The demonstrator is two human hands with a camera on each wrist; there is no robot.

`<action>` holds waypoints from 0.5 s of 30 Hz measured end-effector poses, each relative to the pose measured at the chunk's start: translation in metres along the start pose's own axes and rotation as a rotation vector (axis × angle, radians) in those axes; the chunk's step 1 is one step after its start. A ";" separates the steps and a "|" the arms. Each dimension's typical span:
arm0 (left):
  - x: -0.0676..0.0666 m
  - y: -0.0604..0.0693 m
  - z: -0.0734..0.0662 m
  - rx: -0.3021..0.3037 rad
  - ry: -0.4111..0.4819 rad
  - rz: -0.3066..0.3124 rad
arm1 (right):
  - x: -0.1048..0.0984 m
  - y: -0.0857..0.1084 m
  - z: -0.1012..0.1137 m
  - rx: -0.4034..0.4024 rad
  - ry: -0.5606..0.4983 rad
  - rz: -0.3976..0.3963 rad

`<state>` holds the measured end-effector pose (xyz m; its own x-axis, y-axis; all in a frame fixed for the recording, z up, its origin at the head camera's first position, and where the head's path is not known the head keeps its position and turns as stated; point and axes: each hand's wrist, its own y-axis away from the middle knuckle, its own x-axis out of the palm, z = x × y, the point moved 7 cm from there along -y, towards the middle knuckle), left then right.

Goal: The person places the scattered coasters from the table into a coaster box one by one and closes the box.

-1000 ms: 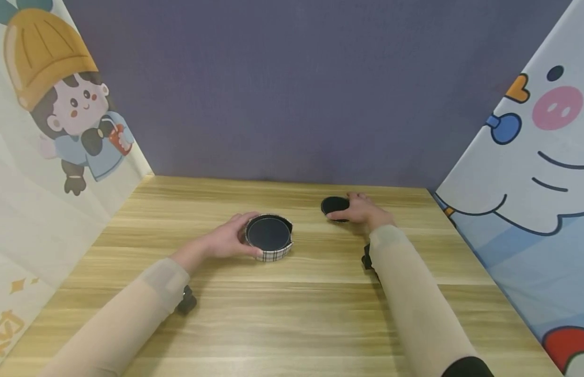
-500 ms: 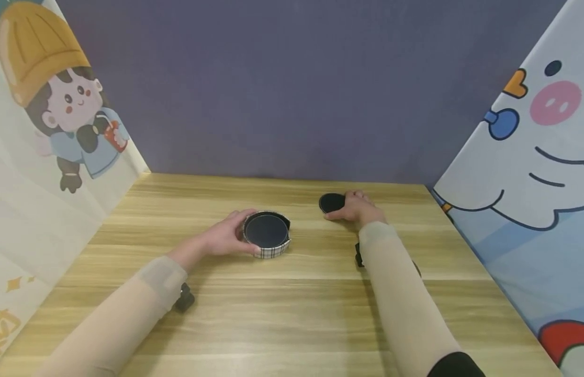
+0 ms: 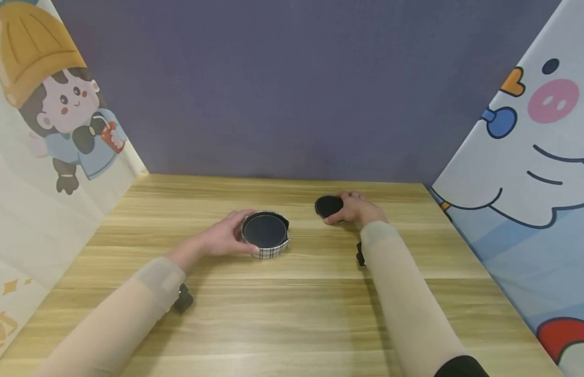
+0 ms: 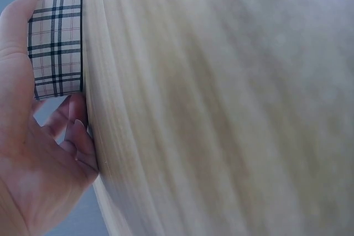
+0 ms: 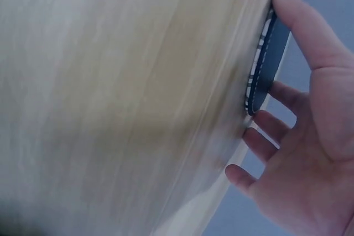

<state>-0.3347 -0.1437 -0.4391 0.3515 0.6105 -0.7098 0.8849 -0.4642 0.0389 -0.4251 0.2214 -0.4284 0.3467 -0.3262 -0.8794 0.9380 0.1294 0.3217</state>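
In the head view, a round coaster holder (image 3: 271, 253) with plaid sides stands on the wooden table, and a black coaster (image 3: 265, 230) fills its top. My left hand (image 3: 226, 235) grips the holder from the left, thumb on the near side. The left wrist view shows the thumb along the plaid wall (image 4: 55, 42). Farther back to the right, my right hand (image 3: 357, 208) pinches the edges of another round black coaster (image 3: 327, 206). Seen from the right wrist, this stitched coaster (image 5: 269, 53) has a patterned rim and sits between thumb and fingers, at or just above the tabletop.
The wood-grain table (image 3: 282, 319) ends at a plain purple-grey wall (image 3: 282, 89) close behind the right hand. Cartoon-printed panels border the left (image 3: 28, 199) and right (image 3: 532, 209) sides.
The head view has shifted slightly. The left hand keeps its grip on the holder. The right hand stays at the black coaster, whose outline looks a little more tilted than before.
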 end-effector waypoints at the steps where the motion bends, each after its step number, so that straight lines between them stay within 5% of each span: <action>1: 0.000 0.000 0.000 -0.001 -0.001 0.000 | 0.000 0.000 0.001 -0.005 0.004 0.006; 15: 0.001 -0.002 0.001 -0.001 -0.009 -0.002 | 0.003 0.008 0.005 -0.080 -0.002 0.062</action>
<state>-0.3366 -0.1428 -0.4410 0.3470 0.6056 -0.7162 0.8858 -0.4626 0.0380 -0.4167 0.2169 -0.4269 0.4038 -0.3172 -0.8581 0.9111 0.2240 0.3459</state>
